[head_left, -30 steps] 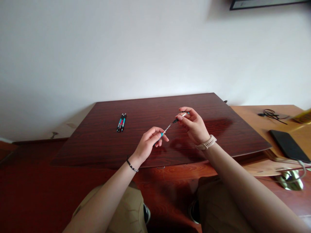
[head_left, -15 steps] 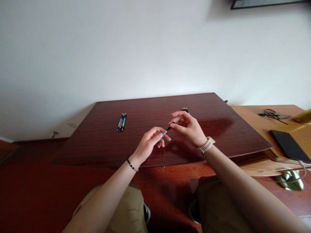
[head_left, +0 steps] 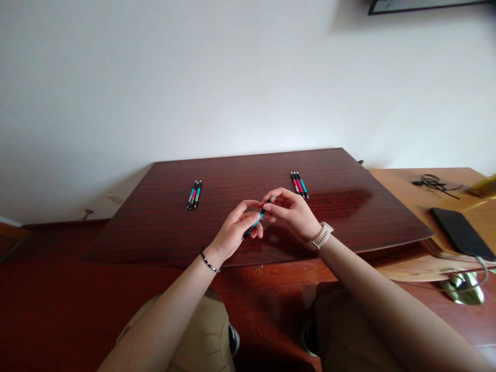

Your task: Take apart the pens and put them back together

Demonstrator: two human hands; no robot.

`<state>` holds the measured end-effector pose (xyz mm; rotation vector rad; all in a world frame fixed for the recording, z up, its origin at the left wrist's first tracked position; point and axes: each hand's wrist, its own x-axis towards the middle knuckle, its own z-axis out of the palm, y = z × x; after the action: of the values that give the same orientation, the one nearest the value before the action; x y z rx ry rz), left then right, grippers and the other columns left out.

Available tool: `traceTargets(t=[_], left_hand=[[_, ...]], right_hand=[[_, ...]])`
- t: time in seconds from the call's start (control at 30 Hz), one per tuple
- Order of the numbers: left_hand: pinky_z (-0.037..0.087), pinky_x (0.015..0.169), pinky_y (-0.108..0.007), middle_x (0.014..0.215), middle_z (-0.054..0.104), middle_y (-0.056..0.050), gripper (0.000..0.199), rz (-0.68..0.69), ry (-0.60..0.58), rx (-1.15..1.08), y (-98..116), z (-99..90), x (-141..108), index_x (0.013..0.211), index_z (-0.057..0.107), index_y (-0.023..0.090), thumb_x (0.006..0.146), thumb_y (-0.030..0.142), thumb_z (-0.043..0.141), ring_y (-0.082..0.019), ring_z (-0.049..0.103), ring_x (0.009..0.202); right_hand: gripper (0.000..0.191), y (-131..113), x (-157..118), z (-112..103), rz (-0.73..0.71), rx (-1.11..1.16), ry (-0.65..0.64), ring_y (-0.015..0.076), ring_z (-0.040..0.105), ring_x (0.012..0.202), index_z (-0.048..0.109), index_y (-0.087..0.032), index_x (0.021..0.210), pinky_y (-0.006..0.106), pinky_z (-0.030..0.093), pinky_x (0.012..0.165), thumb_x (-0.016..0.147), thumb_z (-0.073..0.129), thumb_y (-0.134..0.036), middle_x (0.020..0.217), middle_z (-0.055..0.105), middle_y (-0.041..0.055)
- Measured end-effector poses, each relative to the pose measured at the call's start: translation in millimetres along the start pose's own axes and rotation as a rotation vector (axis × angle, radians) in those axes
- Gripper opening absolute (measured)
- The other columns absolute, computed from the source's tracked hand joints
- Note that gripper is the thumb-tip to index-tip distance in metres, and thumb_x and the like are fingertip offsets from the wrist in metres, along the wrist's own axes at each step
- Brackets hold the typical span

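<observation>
Over the dark wood table (head_left: pixel 163 227), both hands grip one pen (head_left: pixel 254 223) with a blue barrel and black ends. My left hand (head_left: pixel 230 232) is closed round the barrel, thumb on top. My right hand (head_left: pixel 296 216) pinches the black upper section, whose silver tip sticks out past the fingers. Black and blue parts meet between the hands, though fingers partly cover the join. Beyond my right hand lies a row of several pens (head_left: pixel 298 184), pink and blue. Further left is another group of pens (head_left: pixel 194 195), blue and pink, lying side by side.
A lighter wooden table (head_left: pixel 395 181) adjoins on the right, bearing a black cable (head_left: pixel 434 183), a black phone-like slab (head_left: pixel 461 232) and a yellow object (head_left: pixel 484 187). The white wall (head_left: pixel 232 77) rises behind. My knees are below the table's front edge.
My right hand has moved down and left towards my left hand. The black section has closed onto the blue barrel, where a pale piece showed between them. The right-hand pens are now more exposed.
</observation>
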<state>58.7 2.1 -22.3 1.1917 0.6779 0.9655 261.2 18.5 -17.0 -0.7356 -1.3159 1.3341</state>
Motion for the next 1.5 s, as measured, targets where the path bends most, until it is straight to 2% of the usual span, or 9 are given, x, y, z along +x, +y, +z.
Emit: traceTargets(t=[0.13, 0.37, 0.7, 0.8, 0.93, 1.07, 1.27, 1.37, 1.5], left_hand=[[0.042, 0.058, -0.027, 0.103, 0.081, -0.011, 0.034, 0.012, 0.023, -0.018, -0.8, -0.3, 0.2, 0.128, 0.061, 0.02, 0.1, 0.038, 0.071, -0.013, 0.066, 0.063], [0.042, 0.055, -0.026, 0.076, 0.07, -0.001, 0.037, -0.006, 0.033, -0.001, -3.9, -3.9, 1.5, 0.132, 0.062, 0.021, 0.1, 0.038, 0.072, -0.013, 0.062, 0.058], [0.034, 0.049, -0.022, 0.092, 0.073, -0.003, 0.036, -0.059, 0.106, -0.039, -5.0, -0.7, 3.1, 0.118, 0.068, 0.02, 0.09, 0.037, 0.083, -0.011, 0.065, 0.058], [0.032, 0.048, -0.021, 0.095, 0.073, -0.003, 0.033, -0.106, 0.179, -0.131, -8.2, -1.0, 4.4, 0.11, 0.07, 0.019, 0.088, 0.039, 0.085, -0.009, 0.065, 0.059], [0.044, 0.054, -0.023, 0.096, 0.075, -0.006, 0.025, -0.229, 0.276, -0.354, -12.4, -5.3, 7.1, 0.103, 0.074, 0.018, 0.091, 0.04, 0.078, -0.012, 0.066, 0.065], [0.05, 0.061, -0.025, 0.101, 0.077, -0.009, 0.021, -0.203, 0.313, -0.466, -10.0, -7.6, 8.1, 0.1, 0.076, 0.015, 0.091, 0.034, 0.075, -0.013, 0.067, 0.072], [0.055, 0.072, -0.026, 0.111, 0.076, -0.013, 0.027, -0.125, 0.126, -0.568, 1.1, -3.6, 2.6, 0.117, 0.076, 0.015, 0.095, 0.03, 0.069, -0.016, 0.069, 0.083], [0.057, 0.078, -0.027, 0.116, 0.077, -0.014, 0.032, -0.084, 0.048, -0.597, 5.6, -1.0, -0.9, 0.123, 0.074, 0.016, 0.092, 0.023, 0.068, -0.016, 0.07, 0.086], [0.057, 0.08, -0.026, 0.113, 0.078, -0.013, 0.031, -0.045, 0.028, -0.635, 6.0, 1.3, -1.1, 0.125, 0.074, 0.014, 0.095, 0.021, 0.068, -0.015, 0.07, 0.084]], right_hand=[[0.031, 0.9, 0.2, 1.3, 0.023, -0.007, -0.042, 0.0137, 0.061, 0.071, 0.074, -0.023, 0.098, 0.032, 0.056, 0.071, 0.087, 0.087, -0.049, 0.097, 0.074, 0.0031], [0.034, 2.5, 1.3, -2.1, 0.045, -0.175, -0.115, 0.019, 0.067, 0.085, 0.083, -0.022, 0.099, 0.035, 0.055, 0.084, 0.091, 0.08, -0.054, 0.094, 0.077, 0.0039], [0.035, 5.1, 2.9, -7.0, 0.004, -0.273, -0.18, 0.0211, 0.07, 0.092, 0.083, -0.021, 0.105, 0.037, 0.054, 0.091, 0.093, 0.078, -0.053, 0.099, 0.08, 0.0047], [0.036, 8.9, 2.1, -5.0, -0.008, -0.298, -0.138, 0.0214, 0.07, 0.092, 0.081, -0.021, 0.105, 0.036, 0.054, 0.089, 0.094, 0.077, -0.055, 0.099, 0.079, 0.0049], [0.037, 12.0, 0.3, 0.4, -0.014, -0.349, -0.07, 0.0218, 0.069, 0.088, 0.079, -0.022, 0.104, 0.034, 0.054, 0.083, 0.095, 0.075, -0.057, 0.095, 0.079, 0.0044], [0.036, 10.8, 0.6, 2.6, -0.064, -0.37, 0.046, 0.0224, 0.07, 0.092, 0.078, -0.022, 0.104, 0.035, 0.054, 0.087, 0.096, 0.073, -0.057, 0.1, 0.079, 0.0055], [0.04, 13.7, 5.5, -2.4, -0.009, -0.188, 0.277, 0.0154, 0.056, 0.073, 0.081, -0.021, 0.104, 0.03, 0.048, 0.07, 0.091, 0.079, -0.058, 0.084, 0.069, 0.002], [0.041, 15.0, 6.5, -1.0, 0.049, 0.029, 0.312, 0.0132, 0.054, 0.074, 0.081, -0.023, 0.103, 0.028, 0.048, 0.07, 0.085, 0.084, -0.06, 0.086, 0.065, 0.0003], [0.04, 13.9, 5.9, 2.9, 0.084, 0.191, 0.315, 0.0121, 0.054, 0.075, 0.082, -0.024, 0.099, 0.025, 0.05, 0.071, 0.08, 0.089, -0.058, 0.085, 0.062, -0.0008]])
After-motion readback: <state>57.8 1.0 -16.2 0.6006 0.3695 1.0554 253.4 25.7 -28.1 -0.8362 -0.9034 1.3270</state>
